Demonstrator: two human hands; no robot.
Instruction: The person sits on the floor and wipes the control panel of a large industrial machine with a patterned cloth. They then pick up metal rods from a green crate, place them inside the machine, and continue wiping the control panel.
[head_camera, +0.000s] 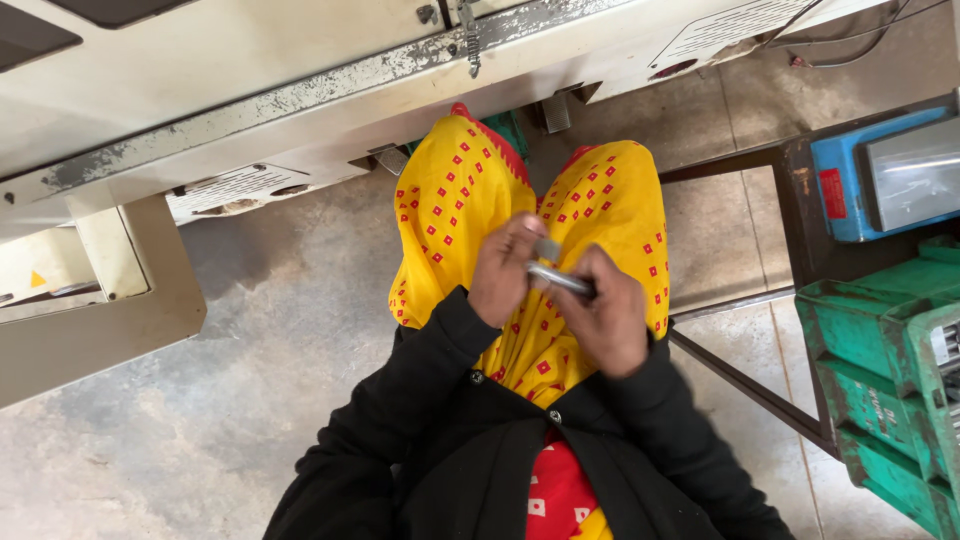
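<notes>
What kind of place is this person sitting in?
Probably a workshop or small factory: a worn cream machine stands on a concrete floor, green crates are stacked alongside, and both hands hold a small metal part.

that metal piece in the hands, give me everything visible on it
The metal rod is a short, slim cylinder, bright silvery grey and shiny, like bare steel. It lies nearly level, tilted slightly down to the right, above the lap in yellow cloth. The right hand closes round its right end, hiding that end; the left hand meets its left end. Just above it, at the left fingertips, sits a small grey metal block; whether it joins the rod cannot be told.
</notes>
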